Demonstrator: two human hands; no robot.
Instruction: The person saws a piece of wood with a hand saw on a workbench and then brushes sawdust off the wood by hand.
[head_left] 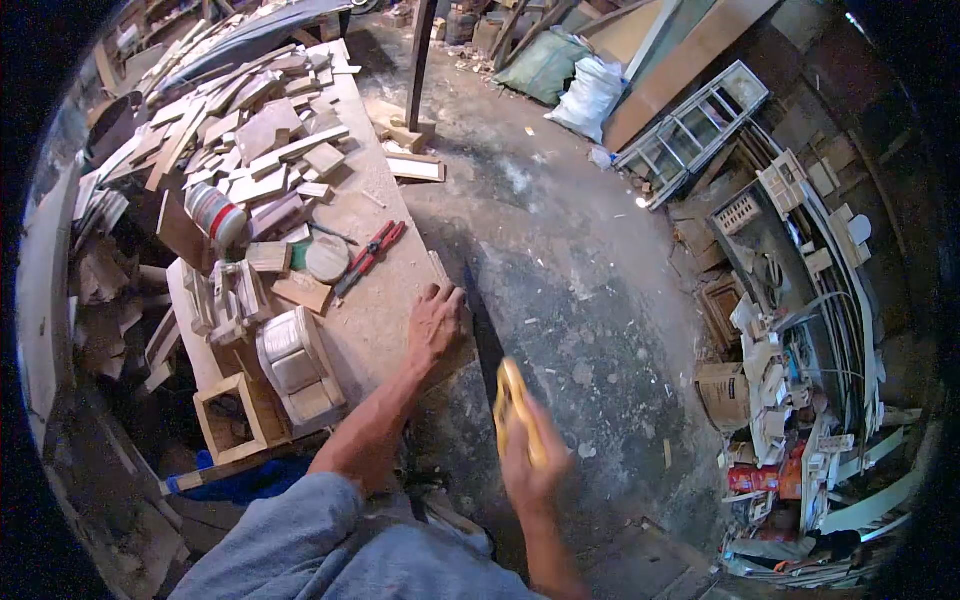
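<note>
My right hand (532,462), smeared by motion, is wrapped round the yellow handle of a hand saw (511,382). Its dark blade points away from me, just right of the bench edge. My left hand (437,322) is closed at that edge, pressing down on a thin strip of wood (438,266) whose end shows past the fingers; most of the strip is hidden. Beyond it on the bench (385,290) lie red-handled pliers (370,258) and a round wooden disc (327,258). A small carved wooden piece (292,362) stands left of my forearm.
Wood offcuts (265,150) cover the far bench. A white bottle with a red band (215,214) and an open wooden box frame (240,420) stand at left. A dark post (420,65) rises beyond the bench. Across the floor (590,330) are sacks (590,98) and a ladder-like frame (695,130).
</note>
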